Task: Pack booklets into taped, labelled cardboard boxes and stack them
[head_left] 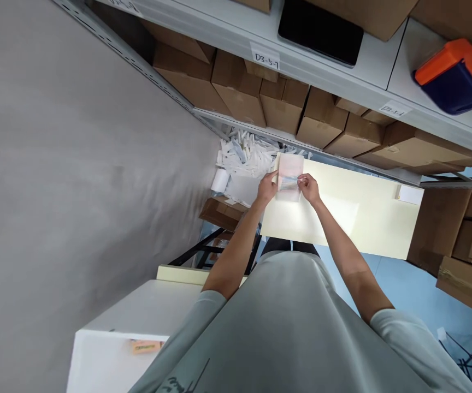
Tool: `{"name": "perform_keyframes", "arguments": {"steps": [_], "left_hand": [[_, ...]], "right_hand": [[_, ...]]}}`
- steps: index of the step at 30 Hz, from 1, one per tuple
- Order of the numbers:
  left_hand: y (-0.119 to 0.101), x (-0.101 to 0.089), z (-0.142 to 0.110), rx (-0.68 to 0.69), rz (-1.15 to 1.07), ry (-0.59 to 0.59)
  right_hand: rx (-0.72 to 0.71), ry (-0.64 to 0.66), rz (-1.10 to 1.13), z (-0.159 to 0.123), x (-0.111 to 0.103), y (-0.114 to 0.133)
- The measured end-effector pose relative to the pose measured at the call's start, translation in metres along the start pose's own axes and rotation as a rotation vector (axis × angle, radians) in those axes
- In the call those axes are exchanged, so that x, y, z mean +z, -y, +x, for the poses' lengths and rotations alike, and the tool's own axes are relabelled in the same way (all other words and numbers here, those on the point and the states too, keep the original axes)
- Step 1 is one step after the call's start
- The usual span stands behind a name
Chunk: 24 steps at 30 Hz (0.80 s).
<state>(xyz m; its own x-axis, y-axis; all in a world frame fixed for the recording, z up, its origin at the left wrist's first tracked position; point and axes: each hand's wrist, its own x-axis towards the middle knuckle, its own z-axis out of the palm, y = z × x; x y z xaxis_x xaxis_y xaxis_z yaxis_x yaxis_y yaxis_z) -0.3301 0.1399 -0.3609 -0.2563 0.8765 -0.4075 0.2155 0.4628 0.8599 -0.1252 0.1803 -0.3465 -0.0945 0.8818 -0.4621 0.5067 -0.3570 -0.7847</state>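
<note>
A big shelf (326,65) full of brown boxes (322,117) is past the pale yellow table (375,207). A flat pink packet (290,164) lies on the table's left end. The left hand (267,186) holds its left edge. The right hand (310,188) pinches its right edge with fingertips closed.

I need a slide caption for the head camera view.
Left hand and right hand at the edges of a flat pinkish item over a cream table, near shelved cardboard boxes.
</note>
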Motion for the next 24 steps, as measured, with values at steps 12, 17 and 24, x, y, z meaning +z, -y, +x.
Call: {"name": "perform_keyframes", "arguments": {"steps": [12,17,24], "left_hand": [[-0.012,-0.001,-0.058,-0.003,-0.163,-0.105],[-0.022,-0.012,-0.121,0.040,-0.288,-0.195],[-0.026,-0.012,-0.222,0.081,-0.363,-0.392]], "right_hand": [[-0.060,-0.064,-0.183,-0.038,-0.011,0.020],[-0.188,0.035,-0.160,-0.090,-0.037,0.043],[-0.397,0.353,-0.115,-0.172,-0.049,0.078]]}}
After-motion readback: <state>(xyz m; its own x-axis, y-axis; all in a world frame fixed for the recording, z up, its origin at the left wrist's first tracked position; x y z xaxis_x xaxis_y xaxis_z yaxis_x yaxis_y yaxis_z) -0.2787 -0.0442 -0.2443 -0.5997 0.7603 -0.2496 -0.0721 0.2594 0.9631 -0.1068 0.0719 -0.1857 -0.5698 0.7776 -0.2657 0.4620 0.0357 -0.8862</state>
